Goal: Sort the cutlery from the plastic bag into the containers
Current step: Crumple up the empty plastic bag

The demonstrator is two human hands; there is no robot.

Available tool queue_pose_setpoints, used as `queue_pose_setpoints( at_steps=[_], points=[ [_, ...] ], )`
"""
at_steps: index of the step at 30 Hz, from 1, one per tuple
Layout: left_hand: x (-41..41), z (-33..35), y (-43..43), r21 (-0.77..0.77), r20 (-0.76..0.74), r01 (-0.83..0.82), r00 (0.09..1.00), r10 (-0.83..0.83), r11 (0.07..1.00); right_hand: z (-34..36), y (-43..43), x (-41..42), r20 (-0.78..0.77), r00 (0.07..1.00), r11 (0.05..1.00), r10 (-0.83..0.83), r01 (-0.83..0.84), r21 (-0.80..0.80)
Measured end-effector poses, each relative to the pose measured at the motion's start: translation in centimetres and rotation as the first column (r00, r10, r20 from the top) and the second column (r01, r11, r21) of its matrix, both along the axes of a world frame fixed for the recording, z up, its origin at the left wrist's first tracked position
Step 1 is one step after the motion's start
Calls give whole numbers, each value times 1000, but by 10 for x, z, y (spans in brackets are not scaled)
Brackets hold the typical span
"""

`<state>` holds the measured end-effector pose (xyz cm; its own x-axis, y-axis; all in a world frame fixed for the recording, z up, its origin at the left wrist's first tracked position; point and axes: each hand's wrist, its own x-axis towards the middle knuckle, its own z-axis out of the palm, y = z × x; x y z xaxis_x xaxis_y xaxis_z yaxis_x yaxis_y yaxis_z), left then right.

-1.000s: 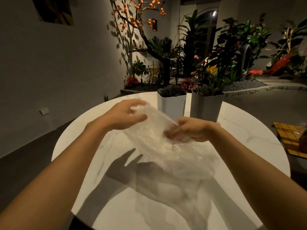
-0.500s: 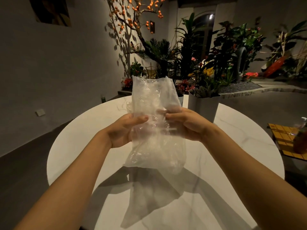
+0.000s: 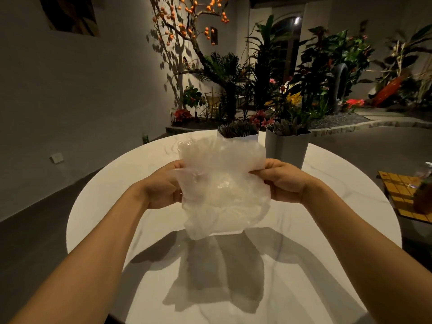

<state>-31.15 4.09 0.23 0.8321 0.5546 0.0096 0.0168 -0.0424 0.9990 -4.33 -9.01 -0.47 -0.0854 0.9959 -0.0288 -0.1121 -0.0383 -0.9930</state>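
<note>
A crumpled clear plastic bag [image 3: 222, 190] hangs in the air above the round white marble table [image 3: 327, 265]. My left hand [image 3: 161, 188] grips its left edge and my right hand [image 3: 284, 181] grips its right edge, stretching it wide between them. I cannot tell what is inside the bag. Two white containers stand at the table's far side: the left container [image 3: 243, 137] is mostly hidden behind the bag and holds dark cutlery, and the right container [image 3: 287, 148] also holds dark cutlery.
A small clear object [image 3: 181, 144] peeks out behind the bag's upper left corner. To the right of the table, a yellow gridded mat [image 3: 402, 190] lies with a brown object [image 3: 423, 197] on it. Plants and a grey wall stand behind.
The bag was held upright and narrow with my hands close together; my hands have now moved apart and pulled it wide, and it sits lower and more crumpled.
</note>
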Motion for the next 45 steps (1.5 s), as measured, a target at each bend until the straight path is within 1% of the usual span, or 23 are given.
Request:
queue_pose_setpoints(
  at_steps=[2,4,6,8,9,10,12,14,16,18,20,21,22,24,26,29,31,33,38,42,45],
  points=[
    [-1,-1,1,-34,11,0,1000,1,999,0,-1,0,-19,999,999,-35,36,32],
    [-1,-1,3,-95,-16,-32,999,30,995,-1,0,0,14,999,997,-48,47,64],
    [1,1,0,-138,-22,-47,999,44,989,-4,3,-2,16,994,992,-109,107,64],
    [7,3,-2,-157,-36,-59,998,54,986,-7,4,-3,-15,987,986,-157,158,51],
    [9,5,-4,-139,-54,-71,996,64,988,-6,3,-6,-51,986,987,-157,159,36],
    [13,5,-3,-88,-58,-87,995,82,992,-6,2,-8,-105,983,988,-149,151,11],
    [18,5,-3,46,-36,-99,994,101,994,-4,0,-12,-215,965,988,-152,150,-26],
    [20,4,-2,170,-21,-121,992,126,978,-6,4,-12,-225,958,984,-177,169,-55],
    [22,3,-2,186,7,-167,986,168,968,-10,8,-12,-134,977,981,-168,152,-118],
    [24,6,-6,157,65,-240,970,233,958,-13,7,-14,29,988,972,-151,154,-180],
    [27,5,-6,142,110,-300,952,287,943,-17,4,-16,183,973,971,-144,174,-163],
    [28,4,-6,148,129,-328,942,310,933,-19,4,-18,229,963,974,-144,179,-137],
    [29,3,-6,152,148,-351,932,329,924,-20,4,-20,244,957,975,-160,192,-110],
    [29,0,-3,130,156,-388,917,368,912,-21,4,-22,223,952,971,-212,231,-64],
    [30,-2,-4,114,98,-351,935,341,930,-20,5,-24,189,949,964,-254,264,-27],
    [31,-8,-8,65,-62,-196,978,200,978,-18,5,-27,168,946,960,-277,280,8],
    [31,-10,-11,26,-101,-113,988,115,993,-15,2,-30,192,934,953,-301,302,25],
    [33,-10,-15,20,-118,-60,991,62,998,-14,-3,-31,205,925,947,-320,319,35],
    [40,-14,-17,44,-166,-60,984,66,997,-13,-23,-20,231,918,945,-322,326,20],
    [53,-18,-23,65,-209,-56,976,68,996,-9,-50,-8,217,898,922,-383,388,21],
    [76,-15,-40,62,-141,-99,984,107,993,-6,-71,4,203,846,867,-494,496,42]
  ],
)
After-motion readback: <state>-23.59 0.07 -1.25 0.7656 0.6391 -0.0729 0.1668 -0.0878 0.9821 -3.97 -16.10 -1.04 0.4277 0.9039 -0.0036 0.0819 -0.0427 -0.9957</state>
